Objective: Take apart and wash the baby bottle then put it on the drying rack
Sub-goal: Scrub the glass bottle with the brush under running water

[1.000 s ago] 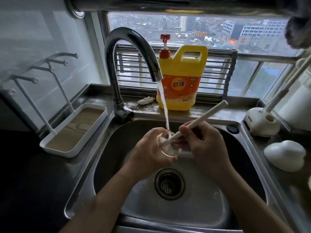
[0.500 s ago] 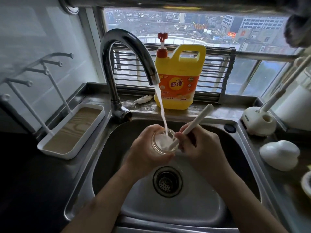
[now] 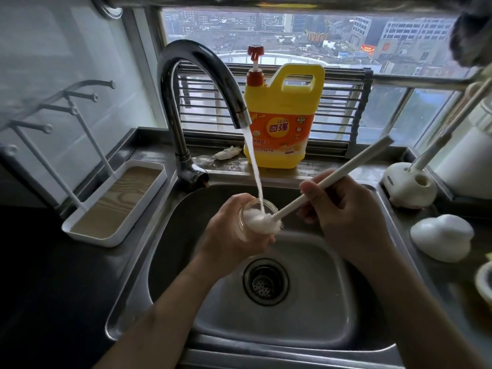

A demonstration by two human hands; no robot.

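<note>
Frame centre, over sink (image 3: 170, 262): left hand (image 3: 229, 235) gripping bottle (image 3: 246, 222); right hand (image 3: 346, 219) gripping brush (image 3: 319, 186), head at bottle mouth under tap stream (image 3: 255, 171).

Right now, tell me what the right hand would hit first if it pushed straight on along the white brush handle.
The right hand would probably meet the clear glass bottle gripped by the left hand; depth is unclear.

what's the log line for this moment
step: scrubbing | left hand: grips bottle | right hand: grips brush, head at bottle mouth | faucet: running | drying rack: no bottle yet
</note>
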